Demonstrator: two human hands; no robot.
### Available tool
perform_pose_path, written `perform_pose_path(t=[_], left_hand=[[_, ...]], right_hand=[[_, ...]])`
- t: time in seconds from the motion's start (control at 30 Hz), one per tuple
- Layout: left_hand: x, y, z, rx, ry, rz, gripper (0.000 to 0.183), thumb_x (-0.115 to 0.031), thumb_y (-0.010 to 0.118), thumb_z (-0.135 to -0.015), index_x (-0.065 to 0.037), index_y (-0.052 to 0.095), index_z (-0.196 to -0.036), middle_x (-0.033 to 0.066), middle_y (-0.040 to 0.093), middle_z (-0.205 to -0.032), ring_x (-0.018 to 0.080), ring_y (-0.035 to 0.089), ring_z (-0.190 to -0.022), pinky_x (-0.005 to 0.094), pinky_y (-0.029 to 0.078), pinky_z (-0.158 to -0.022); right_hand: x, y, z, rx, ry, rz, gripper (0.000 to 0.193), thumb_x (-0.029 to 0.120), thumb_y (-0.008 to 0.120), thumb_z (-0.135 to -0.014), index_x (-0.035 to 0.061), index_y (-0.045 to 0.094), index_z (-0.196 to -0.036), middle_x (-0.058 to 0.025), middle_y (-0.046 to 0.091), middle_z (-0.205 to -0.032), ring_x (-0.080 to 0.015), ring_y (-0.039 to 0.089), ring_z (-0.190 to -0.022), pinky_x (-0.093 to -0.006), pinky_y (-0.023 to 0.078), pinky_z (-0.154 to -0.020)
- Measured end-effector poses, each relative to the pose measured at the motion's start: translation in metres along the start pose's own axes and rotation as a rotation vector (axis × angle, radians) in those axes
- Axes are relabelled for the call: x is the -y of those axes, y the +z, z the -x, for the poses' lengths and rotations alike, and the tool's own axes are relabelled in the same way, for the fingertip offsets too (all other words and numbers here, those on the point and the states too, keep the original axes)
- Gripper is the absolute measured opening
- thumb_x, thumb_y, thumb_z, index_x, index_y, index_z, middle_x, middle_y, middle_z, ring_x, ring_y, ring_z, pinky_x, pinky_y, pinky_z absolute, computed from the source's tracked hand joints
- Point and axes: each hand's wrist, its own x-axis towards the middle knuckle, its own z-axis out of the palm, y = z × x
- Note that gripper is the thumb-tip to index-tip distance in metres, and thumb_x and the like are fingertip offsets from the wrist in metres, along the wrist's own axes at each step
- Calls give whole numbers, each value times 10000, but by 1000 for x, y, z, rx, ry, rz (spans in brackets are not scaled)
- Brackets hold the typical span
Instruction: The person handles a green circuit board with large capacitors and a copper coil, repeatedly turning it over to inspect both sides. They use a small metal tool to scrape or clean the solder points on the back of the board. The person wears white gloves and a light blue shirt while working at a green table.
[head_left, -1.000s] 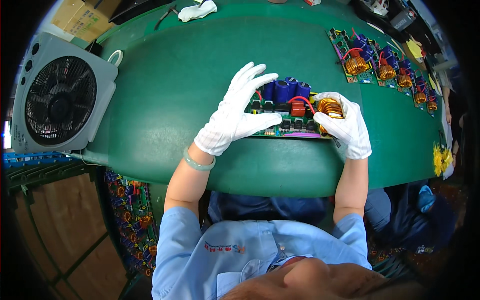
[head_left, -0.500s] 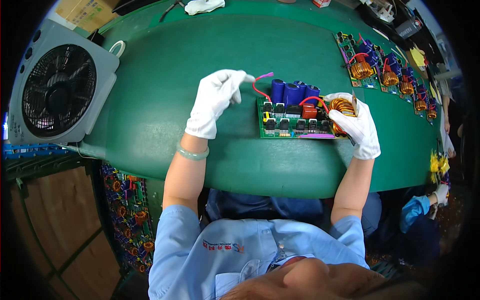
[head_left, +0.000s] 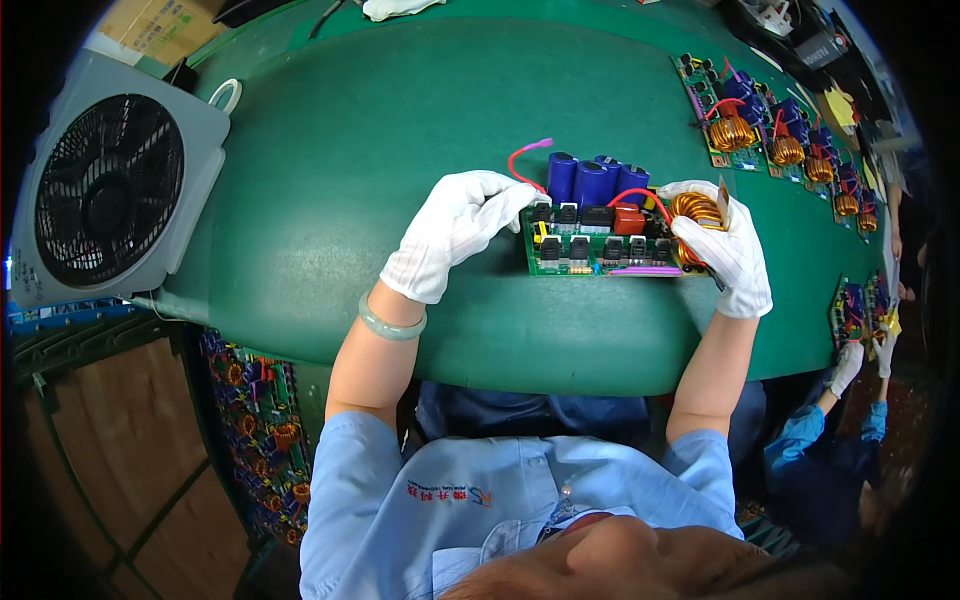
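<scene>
A green circuit board [head_left: 590, 258] is held above the green table, tilted so its parts face me. Along its far side stand several blue capacitors [head_left: 592, 184], and a copper-wound coil [head_left: 696, 212] sits at its right end. My right hand [head_left: 735, 252], in a white glove, is closed round that end, thumb against the coil. My left hand [head_left: 455, 232], also gloved, has its fingers pinched at the board's upper left corner. A red wire [head_left: 520, 170] with a pink-sleeved tip rises just beyond these fingertips. What lies between the fingertips is hidden.
A grey box fan [head_left: 110, 190] stands at the left. Several similar boards [head_left: 735, 132] line the table's right side. Below the table's left edge, more boards [head_left: 262, 440] fill a rack. At the far right, a co-worker's gloved hands [head_left: 848, 366] handle another board.
My left hand has moved right and slightly down, from beside the red wire's tip to the board's left corner. The right hand still grips the board. The co-worker's hands have moved.
</scene>
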Motion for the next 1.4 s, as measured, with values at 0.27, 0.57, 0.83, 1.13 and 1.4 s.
perform_pose_path(t=[0.27,0.57,0.83,1.13,1.4], left_hand=[[-5,-13,-1,-59,35,35,346,-352,625,-982,-36,762,-1011,-12,605,-693,41,460,-610,201,374,-548],[4,-23,-6,-263,199,373,340,-338,601,-997,-36,757,-997,-4,598,-661,47,465,-579,207,396,-530],[4,-36,-6,-370,275,387,319,-328,610,-978,-52,769,-968,5,625,-661,53,474,-569,212,395,-526],[4,-44,-4,-407,314,411,320,-333,603,-973,-62,773,-966,9,630,-664,56,483,-577,219,400,-528],[7,-45,-10,-397,244,359,321,-338,604,-974,-65,769,-1006,6,629,-694,54,487,-592,207,396,-530]], right_hand=[[-3,0,0,53,22,-24,360,107,758,-808,-29,658,-1125,-128,693,-1135,-185,638,-1055,-335,486,-963],[-25,-7,10,-5,-12,-54,443,158,711,-796,-71,617,-1164,-168,666,-1190,-237,633,-1104,-359,471,-1005],[-39,-28,0,6,53,-65,542,266,756,-799,-83,604,-1185,-177,659,-1186,-244,646,-1066,-361,512,-957],[-38,-24,2,-15,33,-46,611,321,768,-811,-87,577,-1223,-166,667,-1163,-216,669,-965,-325,547,-857],[-41,31,52,-65,44,44,562,185,771,-843,-25,558,-1320,-146,623,-1288,-223,595,-1186,-351,455,-1040]])
